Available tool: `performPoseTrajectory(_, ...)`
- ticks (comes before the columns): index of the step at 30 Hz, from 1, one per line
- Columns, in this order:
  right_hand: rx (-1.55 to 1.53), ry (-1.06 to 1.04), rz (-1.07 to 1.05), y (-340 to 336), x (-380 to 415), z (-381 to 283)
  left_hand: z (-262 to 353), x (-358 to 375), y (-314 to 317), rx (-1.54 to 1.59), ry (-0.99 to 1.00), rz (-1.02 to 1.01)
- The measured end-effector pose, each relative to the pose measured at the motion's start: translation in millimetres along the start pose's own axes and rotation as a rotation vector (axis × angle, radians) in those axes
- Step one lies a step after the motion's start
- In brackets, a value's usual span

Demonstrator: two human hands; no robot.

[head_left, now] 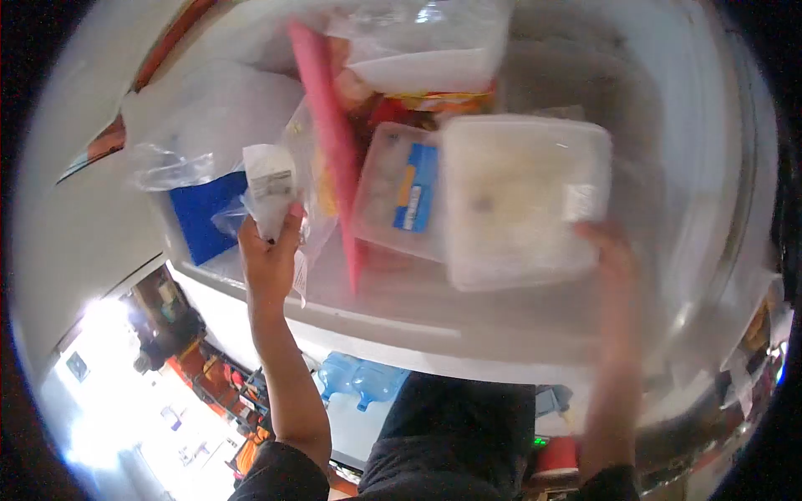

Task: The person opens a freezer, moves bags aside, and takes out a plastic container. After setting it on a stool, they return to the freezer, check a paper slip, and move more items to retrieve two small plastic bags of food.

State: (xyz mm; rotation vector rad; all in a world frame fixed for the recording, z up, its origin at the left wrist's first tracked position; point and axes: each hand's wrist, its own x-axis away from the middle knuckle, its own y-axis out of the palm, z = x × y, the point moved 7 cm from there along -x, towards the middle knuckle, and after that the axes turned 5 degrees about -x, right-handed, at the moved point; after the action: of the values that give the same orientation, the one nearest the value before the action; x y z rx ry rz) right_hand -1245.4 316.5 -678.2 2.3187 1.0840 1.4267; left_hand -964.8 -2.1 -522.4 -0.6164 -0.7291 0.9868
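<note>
My left hand [271,250] is closed on a small clear plastic bag with a white printed label [271,188], raised over the left part of a white chest with frosted walls. At the right, my right hand [608,246], blurred, has its fingertips at the lower right edge of a large translucent square container [526,200] with pale contents. Whether the fingers grip its edge is hard to tell. Left of this container, partly under it, lies a smaller clear box [384,188] with a blue and yellow label.
A pink upright divider [330,142] stands left of the boxes. Plastic bags [217,117] and a blue item [205,217] lie left of it. More bagged packs [426,54] are at the back. The chest's white rim [393,334] runs in front of my body; blue water jugs [359,376] stand below.
</note>
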Motion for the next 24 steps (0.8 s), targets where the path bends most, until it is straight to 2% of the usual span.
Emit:
performPoseTrajectory(3, 0.328, 0.073, 0.116, -53, 43, -16, -4, -1, -36, 0.166, -0.201, 0.052)
performPoseTrajectory(5, 0.563, 0.098, 0.202, -71, 53, -28, -3, -1, -57, 0.181, -0.186, 0.076)
performPoseTrajectory(8, 0.623, -0.015, 0.171, -53, 42, -24, 12, -1, -80, 0.258, -0.129, 0.048)
performPoseTrajectory(9, 0.628, -0.022, 0.17, -60, 34, -12, 20, -2, -83, 0.336, -0.084, -0.015)
performPoseTrajectory(10, 0.395, 0.025, 0.228, -75, 23, 8, 27, -2, -83, 0.412, -0.038, -0.079)
performPoseTrajectory(11, 0.158, 0.071, 0.28, -84, 17, 20, 25, 0, -90, 0.457, -0.082, -0.016)
performPoseTrajectory(12, 0.158, 0.068, 0.278, -77, 13, 13, 29, 3, -89, 0.458, -0.079, -0.014)
performPoseTrajectory(14, 0.623, 0.125, 0.438, -65, 11, -4, 37, 9, -94, 0.484, -0.081, 0.102)
performPoseTrajectory(15, 0.623, 0.133, 0.451, -70, 10, 2, 42, 13, -91, 0.487, -0.088, 0.089)
performPoseTrajectory(17, 1.506, -0.147, 0.6, -69, 7, -16, 62, 19, -76, 0.484, 0.009, -0.073)
performPoseTrajectory(19, 1.576, -0.636, 0.396, 21, 28, -64, 81, 31, -56, 0.459, 0.057, -0.095)
performPoseTrajectory(20, 1.386, -0.655, 0.232, 65, 38, -82, 90, 37, -47, 0.425, 0.113, -0.105)
performPoseTrajectory(21, 1.189, -0.666, 0.075, 107, 47, -96, 88, 39, -34, 0.337, 0.071, -0.192)
performPoseTrajectory(23, 1.132, -0.817, -0.141, 166, 57, -113, 124, 45, 0, 0.076, 0.338, -0.449)
performPoseTrajectory(24, 1.141, -0.823, -0.138, 165, 52, -116, 128, 47, 12, 0.098, 0.421, -0.424)
